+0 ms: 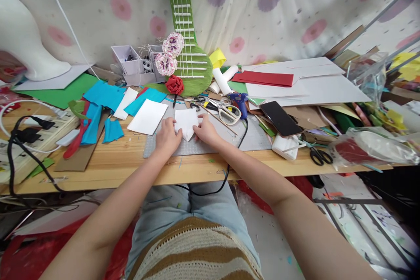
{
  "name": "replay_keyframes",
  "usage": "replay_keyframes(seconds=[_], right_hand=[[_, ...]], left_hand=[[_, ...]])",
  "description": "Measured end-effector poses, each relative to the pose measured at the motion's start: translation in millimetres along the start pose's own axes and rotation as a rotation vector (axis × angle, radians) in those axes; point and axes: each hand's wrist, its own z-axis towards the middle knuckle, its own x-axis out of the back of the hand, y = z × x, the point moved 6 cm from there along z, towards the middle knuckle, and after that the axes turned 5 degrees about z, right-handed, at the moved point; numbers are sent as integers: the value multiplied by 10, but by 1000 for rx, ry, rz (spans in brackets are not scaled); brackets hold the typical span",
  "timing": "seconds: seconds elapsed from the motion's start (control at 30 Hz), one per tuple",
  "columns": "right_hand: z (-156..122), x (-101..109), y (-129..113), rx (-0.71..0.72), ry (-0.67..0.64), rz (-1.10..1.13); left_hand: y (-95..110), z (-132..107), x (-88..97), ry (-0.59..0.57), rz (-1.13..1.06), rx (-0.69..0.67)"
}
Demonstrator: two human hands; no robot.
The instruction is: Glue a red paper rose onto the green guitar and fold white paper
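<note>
The left hand (pixel 168 134) and the right hand (pixel 207 130) touch the two sides of a small piece of white paper (pixel 186 119). On each hand the fingers are bent in, with the thumb near them, so each grip is only a little open. I cannot tell if they pinch the paper or just press on it. The paper lies on a gray cutting mat (pixel 254 139), right in front of the person. Its near end comes to a point that faces the person, and its far end is straight. Its long way runs from the person toward the back. Past the right hand are scissors with cream handles (pixel 229 114) and a blue glue gun (pixel 239 101). To the left is a white sheet (pixel 148 117), partly on the mat, and then bright blue paper (pixel 104 95). Behind the mat stands a green lute shape (pixel 197 72) with white strings. A black phone (pixel 280 118) lies farther right. All this is on a wooden counter (pixel 108 176).
</note>
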Motion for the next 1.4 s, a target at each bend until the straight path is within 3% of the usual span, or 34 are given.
replay_keyframes(seconds=[0.27, 0.47, 0.57, 0.7, 0.83, 0.9, 0.97, 1.1, 1.2, 1.3, 1.4], right_hand=[[-80, 36, -126, 160, 37, -366], [-101, -15, -124, 177, 30, -313], [-115, -96, -134, 209, -84, -239], [-150, -229, -158, 287, -242, -113], [-235, -378, -216, 330, -525, 50], [-233, -363, -238, 305, -590, 89], [-152, -242, -251, 284, -517, 103], [114, 230, -168, 190, -34, -40], [213, 466, -57, 95, 192, -203], [262, 534, -1, 94, 260, -292], [318, 471, 18, 102, 178, -299]], left_hand=[[102, 19, -74, -29, -26, -50], [42, 28, -83, -34, -162, 23], [9, 76, -90, -27, -252, 17], [2, 245, -34, -2, -320, -89], [32, 428, -38, -185, -330, -279], [6, 460, -75, -281, -322, -322], [-67, 459, -97, -276, -311, -288], [-208, 384, -111, -165, -317, -172], [-249, 338, -123, -229, -365, -169], [-286, 328, -102, -350, -394, -197], [-290, 311, -58, -391, -314, -249]])
